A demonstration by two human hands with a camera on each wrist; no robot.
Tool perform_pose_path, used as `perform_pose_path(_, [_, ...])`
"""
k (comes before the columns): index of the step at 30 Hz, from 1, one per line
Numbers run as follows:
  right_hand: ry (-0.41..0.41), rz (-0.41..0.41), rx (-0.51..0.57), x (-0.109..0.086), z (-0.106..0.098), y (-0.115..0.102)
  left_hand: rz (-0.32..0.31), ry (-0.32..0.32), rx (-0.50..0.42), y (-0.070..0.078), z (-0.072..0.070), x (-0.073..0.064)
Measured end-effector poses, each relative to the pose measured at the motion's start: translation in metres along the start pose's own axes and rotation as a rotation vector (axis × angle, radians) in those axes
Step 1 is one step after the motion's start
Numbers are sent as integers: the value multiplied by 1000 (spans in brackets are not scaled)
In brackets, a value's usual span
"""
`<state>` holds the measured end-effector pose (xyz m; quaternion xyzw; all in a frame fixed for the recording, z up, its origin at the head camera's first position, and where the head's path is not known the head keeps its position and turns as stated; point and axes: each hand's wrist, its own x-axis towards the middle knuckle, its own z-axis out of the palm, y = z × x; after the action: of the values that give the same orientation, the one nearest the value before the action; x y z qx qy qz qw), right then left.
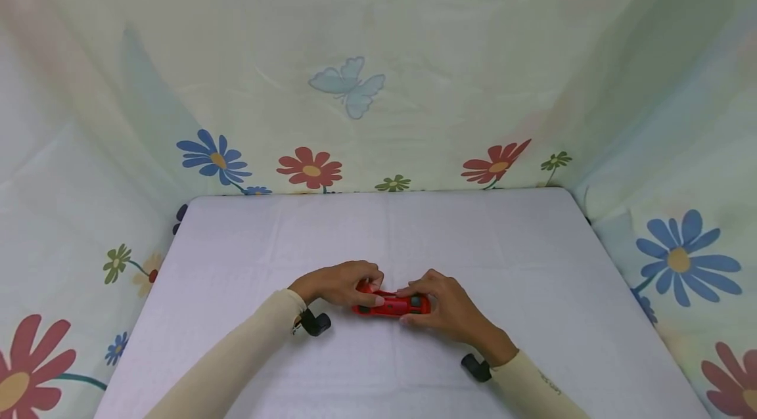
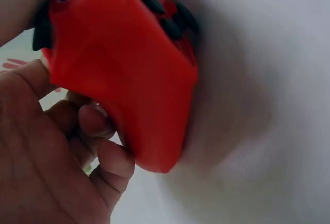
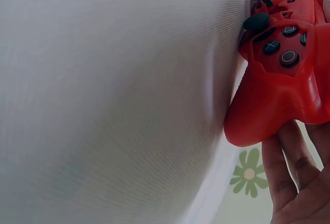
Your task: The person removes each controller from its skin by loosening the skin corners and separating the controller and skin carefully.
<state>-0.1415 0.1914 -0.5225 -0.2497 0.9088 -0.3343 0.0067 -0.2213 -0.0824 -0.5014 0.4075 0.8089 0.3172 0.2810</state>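
Observation:
A red game controller [image 1: 397, 305] with black buttons and sticks is held low over the white table, near its middle. My left hand [image 1: 347, 282] grips its left end, the thumb lying over the near side. At the other end my right hand [image 1: 447, 307] holds it between thumb and fingers. In the left wrist view the red grip of the controller [image 2: 142, 74] hangs beside the curled fingers. The right wrist view shows its face buttons and two sticks turned toward the cloth, with the right hand's fingers [image 3: 296, 175] behind the controller [image 3: 273, 92].
A white cloth covers the table [image 1: 508, 255]. Around its back and sides hangs a pale curtain [image 1: 426, 77] printed with flowers and a butterfly. Small black cameras sit on the left wrist [image 1: 315, 323] and the right wrist [image 1: 476, 368].

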Motion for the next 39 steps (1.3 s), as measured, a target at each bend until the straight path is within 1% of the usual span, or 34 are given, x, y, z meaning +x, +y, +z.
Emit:
perform_pose_path(3, [9,2,-6,0,1,0,20,0,-48,-2,1,-2])
perform_pose_path(5, [15,4,-4,0,2,0,35,21,-92,-3,3,-4])
perform_pose_path(9, [17,12,-1,0,3,-1,66,94,-156,-5,7,-9])
perform_pose_path(11, [17,20,-5,0,3,-1,80,130,-162,-5,9,-13])
perform_pose_path(14, [15,33,-16,-1,4,-1,86,166,-175,-7,11,-19])
perform_pose_path(18, [18,44,-18,-1,5,-1,79,227,-213,-9,16,-28])
perform_pose_path(21, [26,44,-9,-1,5,0,62,311,-216,-11,25,-33])
perform_pose_path(25, [44,40,7,-1,6,-1,22,446,-152,-10,36,-39])
perform_pose_path(26, [47,39,7,-1,6,-1,22,482,-129,-8,38,-40])
perform_pose_path(30, [58,44,10,-1,6,-2,41,623,-31,-3,48,-44])
perform_pose_path(33, [61,47,13,-1,6,-1,60,710,82,0,54,-47])
perform_pose_path(36, [64,48,12,-1,6,-1,84,752,235,4,58,-50])
perform_pose_path(38, [70,46,10,-2,6,-2,100,753,324,7,59,-51])
perform_pose_path(39, [72,46,10,-2,6,-2,104,745,354,9,59,-51])
